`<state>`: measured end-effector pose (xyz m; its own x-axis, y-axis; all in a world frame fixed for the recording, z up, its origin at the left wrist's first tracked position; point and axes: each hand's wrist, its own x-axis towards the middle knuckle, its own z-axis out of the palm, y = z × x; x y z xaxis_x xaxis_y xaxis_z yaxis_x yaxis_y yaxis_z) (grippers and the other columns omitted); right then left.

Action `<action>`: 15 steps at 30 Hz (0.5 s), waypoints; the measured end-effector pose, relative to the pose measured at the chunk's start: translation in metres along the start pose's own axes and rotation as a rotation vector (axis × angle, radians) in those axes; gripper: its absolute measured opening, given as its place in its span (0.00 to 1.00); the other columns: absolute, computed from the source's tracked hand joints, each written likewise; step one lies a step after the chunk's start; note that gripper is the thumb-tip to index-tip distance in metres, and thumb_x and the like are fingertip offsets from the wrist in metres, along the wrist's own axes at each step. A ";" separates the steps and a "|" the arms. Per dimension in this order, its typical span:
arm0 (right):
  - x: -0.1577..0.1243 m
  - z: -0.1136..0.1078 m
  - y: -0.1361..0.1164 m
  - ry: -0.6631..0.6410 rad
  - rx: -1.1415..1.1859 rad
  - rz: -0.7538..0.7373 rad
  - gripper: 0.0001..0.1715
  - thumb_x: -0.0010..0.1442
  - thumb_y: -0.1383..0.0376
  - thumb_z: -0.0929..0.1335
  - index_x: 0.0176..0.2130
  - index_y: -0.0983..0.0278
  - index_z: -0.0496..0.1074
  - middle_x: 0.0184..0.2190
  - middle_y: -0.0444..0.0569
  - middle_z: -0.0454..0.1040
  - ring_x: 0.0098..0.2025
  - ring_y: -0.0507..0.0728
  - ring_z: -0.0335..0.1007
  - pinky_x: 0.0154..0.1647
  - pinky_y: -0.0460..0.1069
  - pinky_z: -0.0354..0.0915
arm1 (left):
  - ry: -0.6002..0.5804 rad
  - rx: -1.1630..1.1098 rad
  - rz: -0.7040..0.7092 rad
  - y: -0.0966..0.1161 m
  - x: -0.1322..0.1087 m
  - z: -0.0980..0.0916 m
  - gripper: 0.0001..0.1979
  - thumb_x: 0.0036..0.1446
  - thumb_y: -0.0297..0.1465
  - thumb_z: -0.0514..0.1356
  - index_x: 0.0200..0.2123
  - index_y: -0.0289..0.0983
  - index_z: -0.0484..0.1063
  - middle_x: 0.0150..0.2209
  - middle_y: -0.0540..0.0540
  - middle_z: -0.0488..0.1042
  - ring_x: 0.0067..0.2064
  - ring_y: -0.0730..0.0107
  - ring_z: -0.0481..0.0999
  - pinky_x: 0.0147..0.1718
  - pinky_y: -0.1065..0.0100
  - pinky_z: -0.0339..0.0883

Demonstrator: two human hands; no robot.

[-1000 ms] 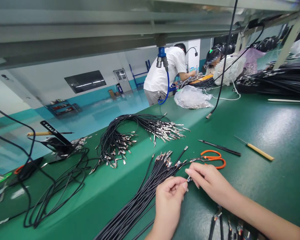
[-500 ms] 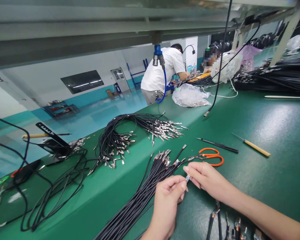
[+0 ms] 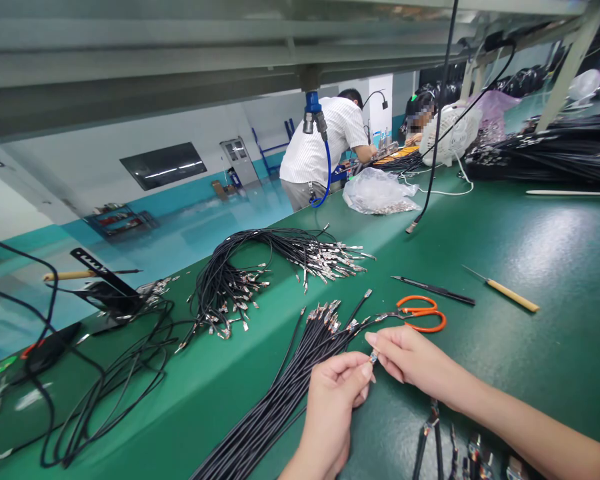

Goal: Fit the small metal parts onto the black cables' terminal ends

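Between the fingertips of both hands sits a small metal connector (image 3: 374, 357) with bits of coloured wire. My left hand (image 3: 337, 400) pinches it from the left, thumb against forefinger. From the right, my right hand (image 3: 413, 360) grips its other side with thumb and fingers. A bundle of black cables (image 3: 285, 393) with metal ends lies just left of my left hand. Orange-handled scissors (image 3: 433, 319) rest right above my right hand. Below my right wrist are short black cable pieces (image 3: 430, 433) with connectors, partly cut off by the frame edge.
A curved cable bundle (image 3: 230, 260) lies further back on the green table (image 3: 555, 360). Black tweezers (image 3: 435, 290) and a wooden-handled awl (image 3: 513, 295) lie at the right. A plastic bag (image 3: 380, 192) and fan (image 3: 450, 133) stand behind. A person (image 3: 325, 140) bends over the far side.
The whole view has shifted very slightly. Both hands keep the same pinch on the connector, with hardly any visible movement.
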<state>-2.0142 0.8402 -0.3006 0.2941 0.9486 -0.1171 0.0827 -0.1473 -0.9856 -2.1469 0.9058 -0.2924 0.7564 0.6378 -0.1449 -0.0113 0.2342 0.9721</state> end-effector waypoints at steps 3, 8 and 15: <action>0.000 -0.002 0.000 0.001 -0.043 -0.041 0.26 0.60 0.53 0.56 0.19 0.65 0.59 0.11 0.38 0.55 0.14 0.46 0.45 0.16 0.42 0.44 | 0.127 0.220 0.156 0.001 0.000 0.001 0.04 0.47 0.28 0.60 0.26 0.34 0.74 0.23 0.48 0.68 0.25 0.74 0.63 0.25 0.74 0.56; -0.004 -0.005 -0.004 -0.026 -0.102 -0.162 0.21 0.61 0.57 0.57 0.23 0.65 0.60 0.16 0.39 0.58 0.18 0.47 0.52 0.20 0.42 0.52 | 0.263 0.555 0.453 0.001 -0.002 0.001 0.05 0.51 0.27 0.57 0.28 0.37 0.74 0.32 0.46 0.71 0.33 0.69 0.69 0.31 0.72 0.62; -0.009 -0.004 -0.010 0.024 -0.190 -0.267 0.17 0.61 0.65 0.58 0.22 0.64 0.60 0.18 0.40 0.59 0.21 0.48 0.54 0.22 0.43 0.52 | 0.156 0.482 0.372 0.006 -0.004 0.004 0.09 0.55 0.30 0.54 0.32 0.37 0.74 0.31 0.44 0.71 0.34 0.68 0.69 0.33 0.71 0.62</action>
<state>-2.0142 0.8318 -0.2892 0.2605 0.9541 0.1481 0.3360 0.0542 -0.9403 -2.1476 0.9019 -0.2857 0.6540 0.7208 0.2296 0.0676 -0.3580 0.9313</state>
